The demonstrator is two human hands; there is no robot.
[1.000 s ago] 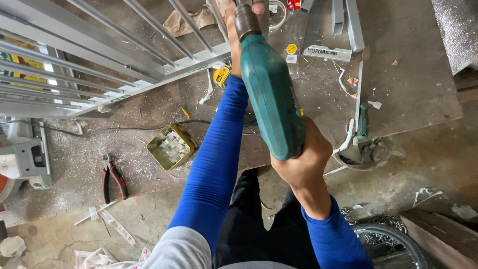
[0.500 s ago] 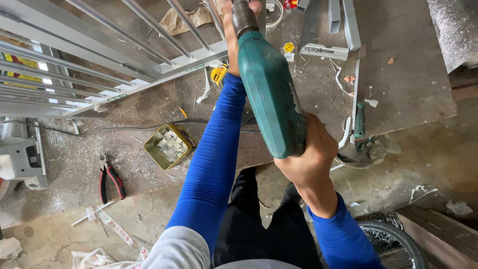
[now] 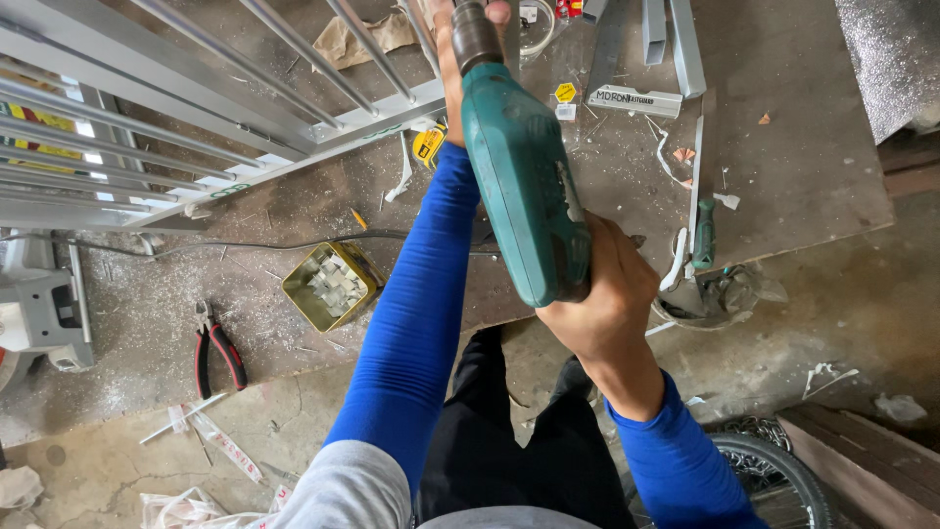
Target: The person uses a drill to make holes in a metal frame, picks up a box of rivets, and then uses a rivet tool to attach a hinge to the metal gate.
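Observation:
A teal power drill (image 3: 519,186) points away from me toward the top of the view. My right hand (image 3: 602,299) grips its rear handle. My left hand (image 3: 452,44), at the end of a blue sleeve, wraps around the dark chuck end of the drill near a grey metal railing frame (image 3: 196,137). The drill's tip is hidden at the top edge.
On the concrete floor lie an open yellow tin of small metal pieces (image 3: 328,286), red-handled pliers (image 3: 217,348), a green-handled screwdriver (image 3: 703,235), a black cable (image 3: 274,243) and metal offcuts (image 3: 632,98). A grey machine (image 3: 39,304) stands left; a tyre (image 3: 774,480) is at lower right.
The view has shifted slightly; the drill and both hands keep the same grip and stay nearly still against the railing.

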